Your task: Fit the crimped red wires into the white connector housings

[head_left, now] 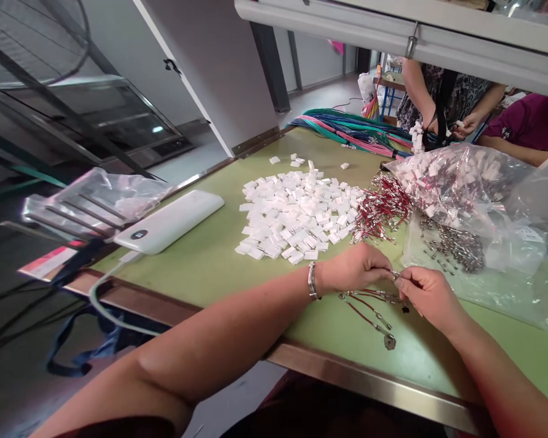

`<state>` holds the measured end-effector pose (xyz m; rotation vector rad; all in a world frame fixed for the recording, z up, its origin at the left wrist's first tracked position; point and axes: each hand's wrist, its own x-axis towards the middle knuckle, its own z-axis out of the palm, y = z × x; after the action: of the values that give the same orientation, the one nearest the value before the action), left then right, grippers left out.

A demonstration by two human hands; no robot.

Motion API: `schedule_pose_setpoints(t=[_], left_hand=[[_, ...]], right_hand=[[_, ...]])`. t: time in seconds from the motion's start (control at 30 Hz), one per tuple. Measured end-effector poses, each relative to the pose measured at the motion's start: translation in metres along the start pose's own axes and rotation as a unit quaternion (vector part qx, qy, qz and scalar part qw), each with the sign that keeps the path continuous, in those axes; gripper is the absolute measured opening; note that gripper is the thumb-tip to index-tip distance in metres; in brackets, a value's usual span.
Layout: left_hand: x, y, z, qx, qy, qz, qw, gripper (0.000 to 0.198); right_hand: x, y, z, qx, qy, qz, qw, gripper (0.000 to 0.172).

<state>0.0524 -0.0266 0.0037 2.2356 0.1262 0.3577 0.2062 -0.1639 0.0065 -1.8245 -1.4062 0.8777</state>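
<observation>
My left hand [357, 267], with a metal bracelet at the wrist, is closed in a pinch. My right hand [432, 293] pinches from the other side, fingertips almost meeting the left ones. Between them shows a small metal terminal [395, 275], partly hidden by the fingers. Just below lie several short red wires [365, 307] with metal ends, and a small round dark metal piece [389, 342]. Beyond the hands lies a pile of red wires with metal terminals [383, 207], beside a heap of small white plastic housings [296, 213].
A white power bank [171, 222] with a cable lies at the left table edge. Plastic bags [466, 182] of white parts and loose metal terminals [461, 246] are on the right. Bundled coloured cables [347, 129] lie at the back. Another person's hands [466, 125] work across the table.
</observation>
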Motion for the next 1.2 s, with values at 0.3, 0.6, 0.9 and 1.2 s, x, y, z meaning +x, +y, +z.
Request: schedule_pose_setpoints(t=[0.3,0.6,0.9,1.2], left_hand=[[0.005,0.007,-0.011,-0.125,0.139,-0.196,0.963,0.032],[0.007,0.002,-0.004,-0.159,0.141,-0.227,0.95,0.021],[0.007,0.001,0.006,-0.136,0.072,-0.194,0.969,0.026],[0.006,0.003,0.006,-0.161,0.067,-0.198,0.965,0.027]], right_hand=[[0.003,0.007,-0.021,-0.218,0.05,-0.151,0.963,0.028],[0.04,0.052,-0.054,-0.505,0.15,-0.025,0.85,0.029],[0.015,0.017,-0.022,-0.253,0.179,-0.136,0.941,0.019],[0.01,0.008,-0.003,-0.129,0.179,-0.189,0.957,0.015]])
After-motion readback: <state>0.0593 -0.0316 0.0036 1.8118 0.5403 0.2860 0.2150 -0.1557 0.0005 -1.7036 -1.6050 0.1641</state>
